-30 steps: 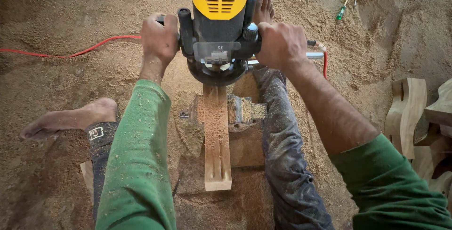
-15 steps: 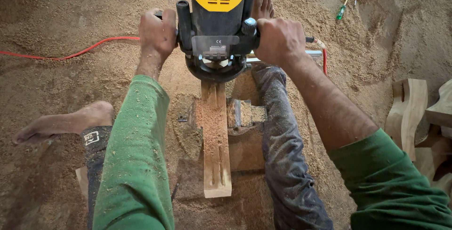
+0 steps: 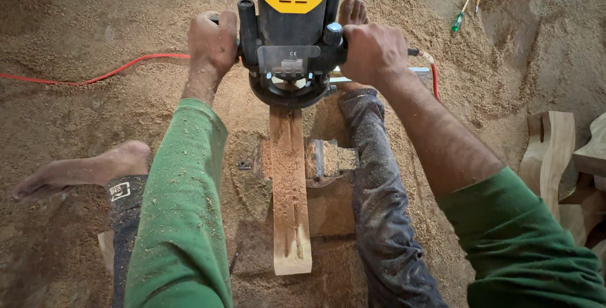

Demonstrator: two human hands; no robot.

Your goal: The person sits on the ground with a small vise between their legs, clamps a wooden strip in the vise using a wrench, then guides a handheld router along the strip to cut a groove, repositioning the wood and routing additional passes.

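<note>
Both hands are closed in a firm grip on the side handles of a yellow-and-black router [image 3: 291, 36]: the left hand [image 3: 212, 44] on the left handle, the right hand [image 3: 374, 53] on the right one. The router's round black base sits on the far end of a narrow wooden strip [image 3: 290, 201], and it has slid farther from the person than half a second ago, baring more of the strip (a shallow groove shows near its close end). The strip is pale, straight-edged and dusted with fine chips. A red cable [image 3: 95, 79] snakes over the sawdust-covered floor [image 3: 95, 11]. Curved wooden pieces [image 3: 555, 150] stand at right.
</note>
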